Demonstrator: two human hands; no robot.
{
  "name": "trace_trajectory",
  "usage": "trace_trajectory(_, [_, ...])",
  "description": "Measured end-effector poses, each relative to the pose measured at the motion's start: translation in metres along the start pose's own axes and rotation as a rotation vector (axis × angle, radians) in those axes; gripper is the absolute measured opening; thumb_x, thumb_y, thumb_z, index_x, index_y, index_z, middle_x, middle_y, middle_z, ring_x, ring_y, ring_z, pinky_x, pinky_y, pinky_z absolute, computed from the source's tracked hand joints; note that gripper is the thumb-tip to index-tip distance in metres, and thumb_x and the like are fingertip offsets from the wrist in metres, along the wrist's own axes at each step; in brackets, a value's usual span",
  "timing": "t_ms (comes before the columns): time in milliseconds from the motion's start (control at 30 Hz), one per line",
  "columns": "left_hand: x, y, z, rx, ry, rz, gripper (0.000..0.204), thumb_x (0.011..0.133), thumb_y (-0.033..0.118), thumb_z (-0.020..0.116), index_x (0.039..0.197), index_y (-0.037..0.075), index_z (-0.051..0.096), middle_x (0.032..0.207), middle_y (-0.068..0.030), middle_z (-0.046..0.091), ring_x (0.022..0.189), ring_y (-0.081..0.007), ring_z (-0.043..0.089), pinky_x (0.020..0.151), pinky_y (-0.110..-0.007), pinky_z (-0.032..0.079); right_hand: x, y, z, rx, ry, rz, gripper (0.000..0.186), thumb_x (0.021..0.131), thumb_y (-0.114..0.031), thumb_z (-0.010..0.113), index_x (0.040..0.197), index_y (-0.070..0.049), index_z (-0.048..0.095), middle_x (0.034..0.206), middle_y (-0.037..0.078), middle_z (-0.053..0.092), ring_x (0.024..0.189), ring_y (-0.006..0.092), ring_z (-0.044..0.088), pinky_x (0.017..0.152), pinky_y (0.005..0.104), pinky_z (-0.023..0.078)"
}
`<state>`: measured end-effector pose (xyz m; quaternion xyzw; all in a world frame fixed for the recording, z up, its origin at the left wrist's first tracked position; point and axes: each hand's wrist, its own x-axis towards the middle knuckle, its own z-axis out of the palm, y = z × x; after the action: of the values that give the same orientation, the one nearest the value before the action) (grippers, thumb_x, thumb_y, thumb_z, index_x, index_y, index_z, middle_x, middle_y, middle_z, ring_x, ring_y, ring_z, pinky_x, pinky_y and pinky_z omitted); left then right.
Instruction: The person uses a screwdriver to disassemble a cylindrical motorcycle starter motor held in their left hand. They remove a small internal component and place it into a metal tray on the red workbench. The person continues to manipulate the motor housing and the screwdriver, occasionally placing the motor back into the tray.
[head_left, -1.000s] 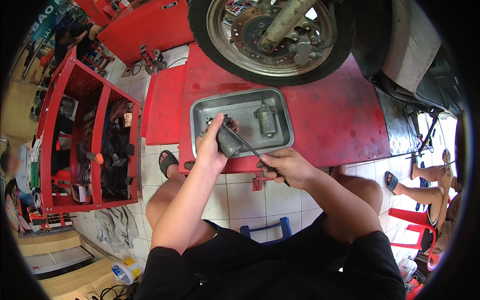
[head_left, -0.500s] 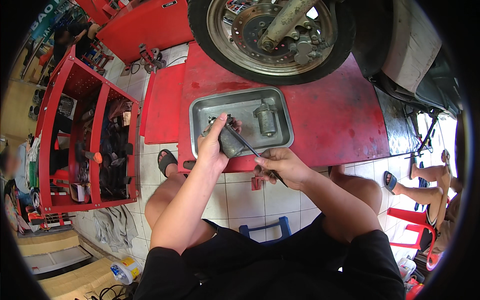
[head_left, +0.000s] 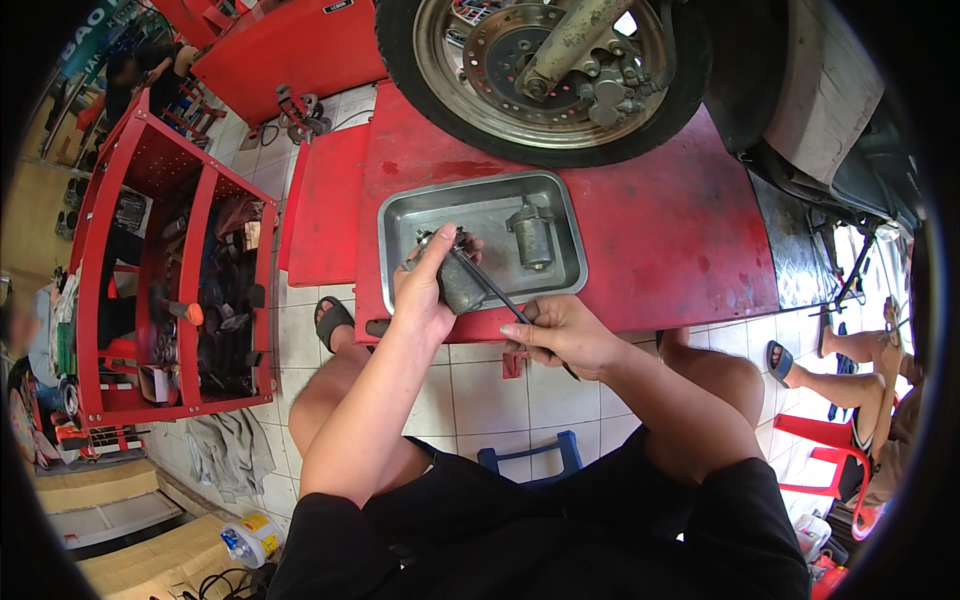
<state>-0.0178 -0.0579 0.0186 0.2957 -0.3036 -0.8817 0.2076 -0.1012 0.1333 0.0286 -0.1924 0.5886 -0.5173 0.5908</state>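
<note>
1. Desk (head_left: 660, 240): red, broad, top scuffed and stained dark in places. Near edge faces the seated person.
2. Storage rack (head_left: 200, 225): red, open-fronted, on the tiled floor to the person's left, well apart from the hands. Crowded with dark parts; individual pieces hard to tell.
3. Motorcycle front wheel (head_left: 500, 75): beyond the tray, over the far part of the desk. Black tyre, worn rim, perforated brake disc. Whether the tyre touches the desk, cannot tell.
4. Rectangular tray (head_left: 490, 210): bare metal, rounded corners, lying flat on the desk near its front edge.
5. Right hand (head_left: 575, 335): just in front of the tray. Fingers grasping a slim tool, thumb and forefinger pinching it.
6. Left hand (head_left: 428, 280): over the tray's near left corner. Fingers wrapped round a motor, thumb running up toward its far end.
7. Held motor (head_left: 462, 290): grey metal cylinder, tilted, in the left hand above the tray's near left part, across the near rim. Contact with the rim unclear.
8. Tray motor (head_left: 533, 240): similar grey cylinder, lying inside the tray, right half.
9. Slim tool (head_left: 502, 294): dark, straight, slanting from the right fingers to the held motor's far end. Tip too small to make out.
</note>
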Motion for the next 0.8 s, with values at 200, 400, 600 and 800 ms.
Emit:
trace_trajectory(200, [0.005,-0.001,-0.002,-0.009,0.028,-0.005,0.029,0.090,0.022,0.073,0.106,0.002,0.061,0.097,-0.0136,0.067,0.094,-0.0268,0.067,0.090,-0.040,0.053,0.013,0.021,-0.005,0.327,0.015,-0.088,0.031,0.096,-0.019,0.064,0.109,0.008,0.060,0.085,0.007,0.060,0.057,0.0092,0.049,0.052,0.0216,0.041])
trace_trajectory(400, [0.001,0.000,-0.002,0.023,0.025,-0.001,0.029,0.088,0.022,0.074,0.104,0.001,0.061,0.097,-0.0131,0.067,0.094,-0.0264,0.067,0.088,-0.039,0.054,-0.001,-0.004,0.004,0.029,0.046,-0.010,0.034,0.099,-0.024,0.061,0.112,0.007,0.058,0.084,0.006,0.057,0.064,0.0088,0.047,0.054,0.0220,0.040])
trace_trajectory(600, [0.000,-0.001,0.005,-0.022,0.039,-0.031,0.027,0.087,0.016,0.076,0.101,-0.001,0.062,0.094,-0.0124,0.068,0.087,-0.0244,0.069,0.079,-0.036,0.057,0.010,0.015,-0.009,0.310,-0.081,0.041,0.035,0.099,-0.025,0.061,0.111,0.008,0.058,0.084,0.008,0.058,0.069,0.0107,0.055,0.059,0.0238,0.049])
trace_trajectory(800, [-0.002,0.001,0.005,-0.024,0.043,-0.022,0.027,0.087,0.015,0.076,0.102,-0.001,0.062,0.094,-0.0123,0.068,0.087,-0.0242,0.069,0.079,-0.036,0.056,-0.001,-0.005,0.000,0.140,-0.079,0.080,0.031,0.101,-0.021,0.056,0.113,0.008,0.059,0.087,0.008,0.059,0.074,0.0116,0.056,0.068,0.0257,0.050])
